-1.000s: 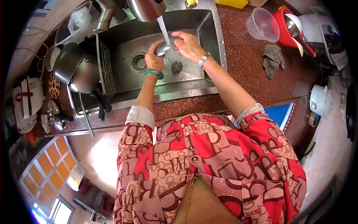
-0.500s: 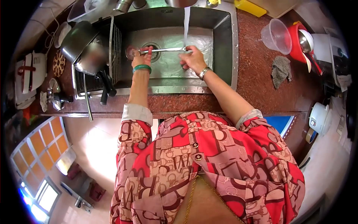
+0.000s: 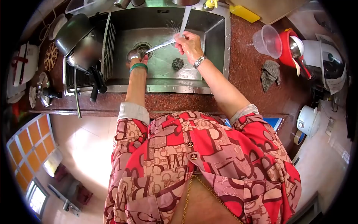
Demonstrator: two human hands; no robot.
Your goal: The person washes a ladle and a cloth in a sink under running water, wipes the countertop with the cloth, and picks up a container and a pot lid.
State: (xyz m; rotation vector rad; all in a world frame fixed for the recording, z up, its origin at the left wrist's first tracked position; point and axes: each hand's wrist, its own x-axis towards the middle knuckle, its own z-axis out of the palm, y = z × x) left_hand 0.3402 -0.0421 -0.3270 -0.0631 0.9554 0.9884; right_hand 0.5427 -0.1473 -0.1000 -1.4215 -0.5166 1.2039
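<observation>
A long-handled metal ladle (image 3: 160,46) is held slantwise over the sink (image 3: 160,89), its round bowl at the left near the drain. My left hand (image 3: 141,61), with a green bangle at the wrist, is closed around the bowl end. At the other end, my right hand (image 3: 190,46) is closed on the handle tip, right under the running water (image 3: 185,20), which splashes there. A dark steel-wool scourer (image 3: 178,64) lies on the sink floor, below and left of my right hand.
Pots (image 3: 74,35) with black handles rest on a wire rack (image 3: 108,48) at the sink's left. On the right counter are a clear plastic tub (image 3: 267,41), a red container (image 3: 289,46) with utensils and a grey cloth (image 3: 270,74). A yellow box (image 3: 245,14) sits behind.
The ladle has tilted, its handle end rising toward the tap with my right hand. My left hand has moved slightly down. The scourer now shows on the sink floor.
</observation>
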